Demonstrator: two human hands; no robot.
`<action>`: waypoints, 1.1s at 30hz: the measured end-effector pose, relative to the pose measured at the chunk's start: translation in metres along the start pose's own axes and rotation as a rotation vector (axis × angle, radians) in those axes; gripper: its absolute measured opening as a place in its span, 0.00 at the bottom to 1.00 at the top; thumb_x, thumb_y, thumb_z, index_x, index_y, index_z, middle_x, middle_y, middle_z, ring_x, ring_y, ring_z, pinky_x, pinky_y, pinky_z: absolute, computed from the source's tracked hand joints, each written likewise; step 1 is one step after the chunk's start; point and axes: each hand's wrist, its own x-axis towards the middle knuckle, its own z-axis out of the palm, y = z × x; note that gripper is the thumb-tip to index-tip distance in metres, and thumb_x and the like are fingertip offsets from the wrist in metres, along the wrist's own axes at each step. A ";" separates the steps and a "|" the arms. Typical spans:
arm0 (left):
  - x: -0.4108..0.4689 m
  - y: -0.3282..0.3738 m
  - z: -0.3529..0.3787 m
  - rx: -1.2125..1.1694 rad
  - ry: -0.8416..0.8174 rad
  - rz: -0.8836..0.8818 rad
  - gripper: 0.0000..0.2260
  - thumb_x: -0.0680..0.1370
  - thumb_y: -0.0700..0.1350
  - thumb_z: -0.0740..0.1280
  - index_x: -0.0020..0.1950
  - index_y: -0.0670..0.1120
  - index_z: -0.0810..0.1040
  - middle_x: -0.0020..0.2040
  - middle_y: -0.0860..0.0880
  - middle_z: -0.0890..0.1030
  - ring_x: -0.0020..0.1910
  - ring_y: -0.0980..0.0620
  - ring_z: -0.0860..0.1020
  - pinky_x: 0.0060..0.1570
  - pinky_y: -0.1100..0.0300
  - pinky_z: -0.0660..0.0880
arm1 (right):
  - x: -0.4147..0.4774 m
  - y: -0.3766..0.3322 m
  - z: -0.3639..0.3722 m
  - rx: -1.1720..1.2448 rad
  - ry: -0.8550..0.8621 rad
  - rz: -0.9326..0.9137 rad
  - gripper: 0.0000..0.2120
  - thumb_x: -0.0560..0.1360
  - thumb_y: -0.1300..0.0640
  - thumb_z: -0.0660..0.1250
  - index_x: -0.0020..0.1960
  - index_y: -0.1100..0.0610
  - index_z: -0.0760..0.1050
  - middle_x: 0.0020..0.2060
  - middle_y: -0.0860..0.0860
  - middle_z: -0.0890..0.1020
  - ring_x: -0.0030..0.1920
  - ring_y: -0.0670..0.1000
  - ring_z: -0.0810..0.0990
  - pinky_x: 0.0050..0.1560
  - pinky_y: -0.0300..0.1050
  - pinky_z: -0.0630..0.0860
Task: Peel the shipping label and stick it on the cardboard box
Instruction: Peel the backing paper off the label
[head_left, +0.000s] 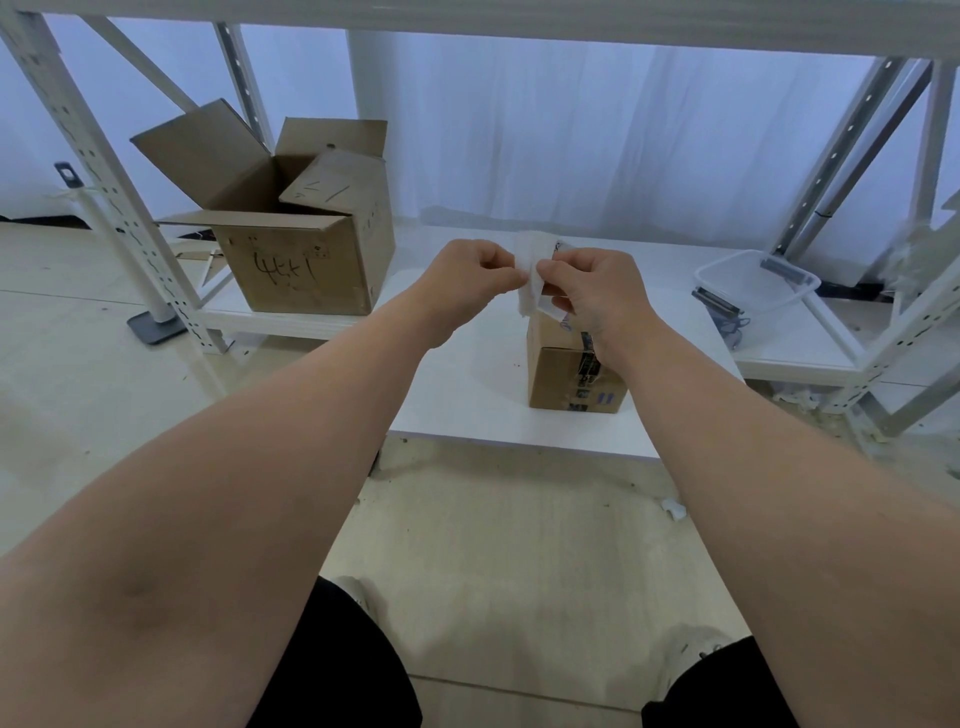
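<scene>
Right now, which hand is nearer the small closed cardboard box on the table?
Right. The right hand is just above the small box, covering its top corner; the left hand is off to the box's left. Both pinch the label.

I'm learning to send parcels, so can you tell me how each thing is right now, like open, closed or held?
small cardboard box: closed, taped, upright on the white table
shipping label: pinched by both hands above that box, not stuck on yet
left hand: pinching the label
right hand: pinching the label
large cardboard box: flaps open, on the shelf
clear plastic tub: upright, no lid
</scene>
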 end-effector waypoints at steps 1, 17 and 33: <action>0.000 0.001 0.000 -0.011 0.007 0.004 0.05 0.76 0.43 0.68 0.40 0.46 0.76 0.41 0.48 0.76 0.41 0.53 0.71 0.42 0.65 0.69 | 0.000 0.000 0.000 -0.001 0.000 0.001 0.07 0.74 0.60 0.68 0.38 0.58 0.80 0.41 0.56 0.82 0.43 0.51 0.80 0.47 0.41 0.76; 0.003 -0.001 -0.002 -0.077 0.130 0.133 0.03 0.76 0.41 0.69 0.45 0.44 0.75 0.38 0.48 0.82 0.38 0.57 0.80 0.40 0.70 0.74 | -0.002 -0.001 0.001 -0.005 -0.053 0.056 0.09 0.73 0.50 0.70 0.43 0.56 0.80 0.42 0.50 0.84 0.44 0.47 0.81 0.47 0.40 0.75; 0.000 0.001 0.002 0.001 0.007 0.020 0.06 0.75 0.45 0.70 0.44 0.46 0.75 0.40 0.50 0.77 0.38 0.56 0.73 0.38 0.67 0.68 | -0.002 -0.003 0.001 -0.009 0.016 0.035 0.08 0.74 0.62 0.66 0.38 0.60 0.81 0.43 0.64 0.82 0.42 0.53 0.76 0.48 0.46 0.76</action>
